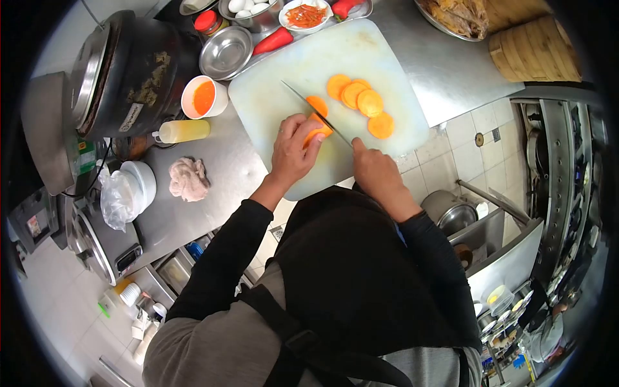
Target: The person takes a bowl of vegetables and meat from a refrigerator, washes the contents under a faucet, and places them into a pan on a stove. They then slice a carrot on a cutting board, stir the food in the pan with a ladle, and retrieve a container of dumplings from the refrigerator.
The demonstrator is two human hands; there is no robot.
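Observation:
My left hand [294, 152] is closed on a thick piece of carrot [317, 133], pressing it against the white cutting board [284, 97]. In my right hand [374, 169] is the handle of a knife [309, 106]. Its blade lies across the carrot, close to my left fingertips, with an orange part showing on the blade's far side. Several round carrot slices [369, 103] lie on the board to the right of the blade, some overlapping. The knife handle is mostly hidden inside my right fist.
A red pepper [273, 41] and a metal bowl [225, 53] border the board's far left edge. Left of the board are a paper cup [204, 97], a yellow squeeze bottle [184, 131] and a crumpled cloth [189, 179]. A bamboo steamer [535, 51] stands far right.

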